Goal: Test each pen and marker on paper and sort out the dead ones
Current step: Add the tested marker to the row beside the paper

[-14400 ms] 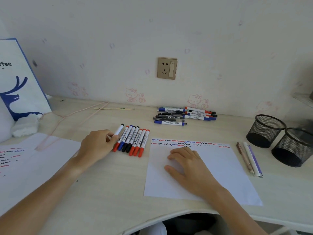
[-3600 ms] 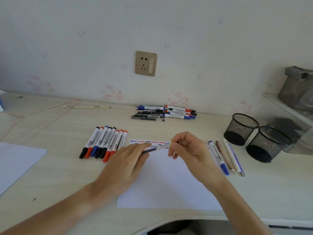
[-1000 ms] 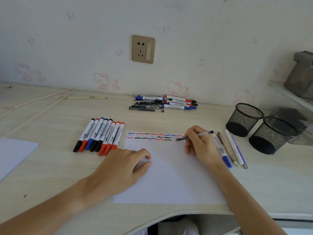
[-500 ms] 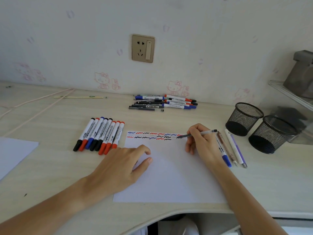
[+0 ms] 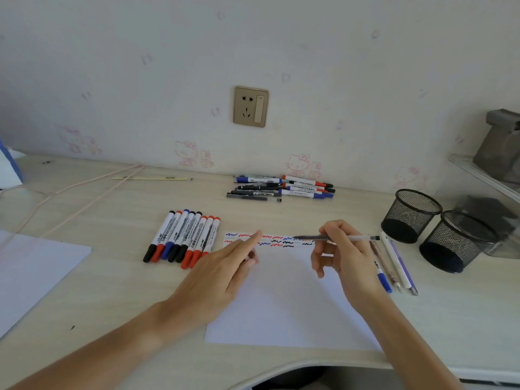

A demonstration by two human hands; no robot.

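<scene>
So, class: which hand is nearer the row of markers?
Left. The left hand lies right beside the row of markers; the right hand, holding a pen, is across the paper.

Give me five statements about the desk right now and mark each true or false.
1. The right hand holds a pen. True.
2. The left hand holds a marker. False: it holds nothing, its fingers over the paper.
3. Seven markers lie in a row left of the paper. True.
4. The two mesh cups lie tipped over. False: both stand upright.
5. The squiggles run along the paper's near edge. False: along its far edge.
</scene>
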